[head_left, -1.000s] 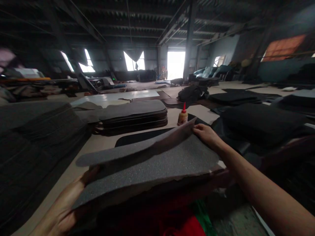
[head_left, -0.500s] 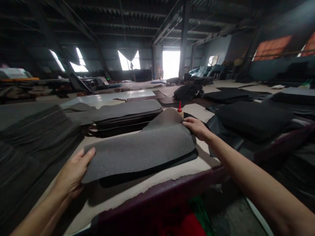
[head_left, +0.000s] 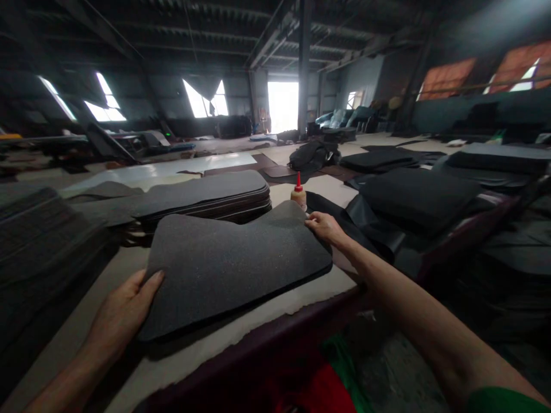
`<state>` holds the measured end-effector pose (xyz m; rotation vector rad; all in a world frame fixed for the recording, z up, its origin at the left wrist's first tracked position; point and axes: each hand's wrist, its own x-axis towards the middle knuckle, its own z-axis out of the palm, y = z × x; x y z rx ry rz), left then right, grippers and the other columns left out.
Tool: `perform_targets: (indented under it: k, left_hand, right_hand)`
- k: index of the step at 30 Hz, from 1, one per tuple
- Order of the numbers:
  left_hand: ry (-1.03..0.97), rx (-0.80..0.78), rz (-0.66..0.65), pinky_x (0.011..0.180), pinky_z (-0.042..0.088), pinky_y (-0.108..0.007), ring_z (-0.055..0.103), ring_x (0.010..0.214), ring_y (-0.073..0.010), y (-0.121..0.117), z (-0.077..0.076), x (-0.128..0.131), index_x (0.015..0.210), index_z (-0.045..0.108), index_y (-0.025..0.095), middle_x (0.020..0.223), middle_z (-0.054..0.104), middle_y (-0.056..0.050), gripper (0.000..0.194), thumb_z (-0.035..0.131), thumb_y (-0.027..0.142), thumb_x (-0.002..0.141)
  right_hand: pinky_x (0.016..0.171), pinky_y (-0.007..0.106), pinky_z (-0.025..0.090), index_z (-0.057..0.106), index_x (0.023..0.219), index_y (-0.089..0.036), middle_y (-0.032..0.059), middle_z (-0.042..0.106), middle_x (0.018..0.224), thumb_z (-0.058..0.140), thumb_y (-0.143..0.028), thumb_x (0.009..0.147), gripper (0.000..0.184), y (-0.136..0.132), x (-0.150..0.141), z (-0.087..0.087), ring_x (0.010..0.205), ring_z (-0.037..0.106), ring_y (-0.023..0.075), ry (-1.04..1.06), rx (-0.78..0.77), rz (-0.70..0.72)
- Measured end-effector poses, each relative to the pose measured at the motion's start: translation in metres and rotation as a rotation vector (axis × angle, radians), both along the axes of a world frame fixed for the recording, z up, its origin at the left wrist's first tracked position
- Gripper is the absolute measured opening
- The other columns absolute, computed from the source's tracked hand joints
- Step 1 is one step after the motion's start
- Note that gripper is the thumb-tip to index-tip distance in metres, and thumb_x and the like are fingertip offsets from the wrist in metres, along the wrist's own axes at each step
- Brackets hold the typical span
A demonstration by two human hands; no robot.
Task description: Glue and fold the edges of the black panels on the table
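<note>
A dark grey, flat mat-like sheet (head_left: 232,261) with rounded corners and a dip in its far edge lies in front of me. My left hand (head_left: 116,312) holds its left edge, the thumb on top and the fingers mostly hidden beneath. At the far right corner, my right hand (head_left: 327,228) pinches the sheet between thumb and fingers. A dark layer shows under its near edge; how many pieces lie there I cannot tell. Just beyond the right corner stands a small bottle (head_left: 298,198) with a red pointed cap.
Behind the sheet is a stack of similar grey pieces (head_left: 206,192). A tall dark stack (head_left: 47,246) rises at the left. Black folded material (head_left: 422,198) is piled on the right. Beige covering (head_left: 258,321) runs along the table's near edge, beside a dark purple border.
The sheet, curved and raised over a dark piece before, now lies flatter with its far edge spread out. My right hand still grips the far corner. The view has turned slightly right.
</note>
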<state>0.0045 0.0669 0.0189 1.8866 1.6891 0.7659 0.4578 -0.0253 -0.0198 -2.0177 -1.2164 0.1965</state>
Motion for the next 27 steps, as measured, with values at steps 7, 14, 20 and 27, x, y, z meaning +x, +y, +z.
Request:
perform_targets:
  k: [7,14,20,27]
  left_hand:
    - [0.273,0.065,-0.036,0.067,0.046,-0.027,0.068,0.082,-0.0246,0.005,-0.005,-0.002,0.099,0.064,0.026,0.085,0.072,0.000,0.041,0.040,0.057,0.084]
    - [0.402,0.176,-0.041,0.066,0.042,-0.025,0.065,0.078,-0.0241,0.009,-0.016,-0.005,0.089,0.059,0.030,0.079,0.068,0.003,0.032,0.040,0.055,0.083]
    - [0.489,0.184,-0.065,0.067,0.042,-0.025,0.065,0.080,-0.0239,0.012,-0.021,-0.007,0.098,0.058,0.030,0.085,0.070,0.000,0.038,0.033,0.056,0.088]
    - [0.545,0.179,-0.017,0.066,0.042,-0.024,0.066,0.080,-0.0233,0.013,-0.023,-0.007,0.103,0.061,0.027,0.089,0.072,-0.003,0.047,0.031,0.059,0.086]
  right_hand:
    - [0.064,0.023,0.040,0.072,0.093,-0.020,0.0013,0.069,0.081,0.060,-0.033,0.090,0.017,0.002,-0.002,-0.011,0.077,0.062,0.0165,-0.073,-0.080,-0.014]
    - [0.063,0.023,0.039,0.071,0.096,-0.022,0.0015,0.070,0.083,0.058,-0.036,0.091,0.020,0.000,-0.005,-0.015,0.077,0.063,0.0163,-0.151,-0.121,-0.022]
    - [0.066,0.024,0.041,0.071,0.096,-0.022,0.0049,0.072,0.090,0.057,-0.039,0.092,0.023,-0.005,-0.012,-0.013,0.083,0.064,0.0193,-0.220,-0.174,-0.057]
    - [0.073,0.028,0.044,0.070,0.099,-0.023,0.0081,0.072,0.094,0.055,-0.044,0.092,0.027,-0.009,-0.019,-0.012,0.090,0.066,0.0243,-0.296,-0.242,-0.103]
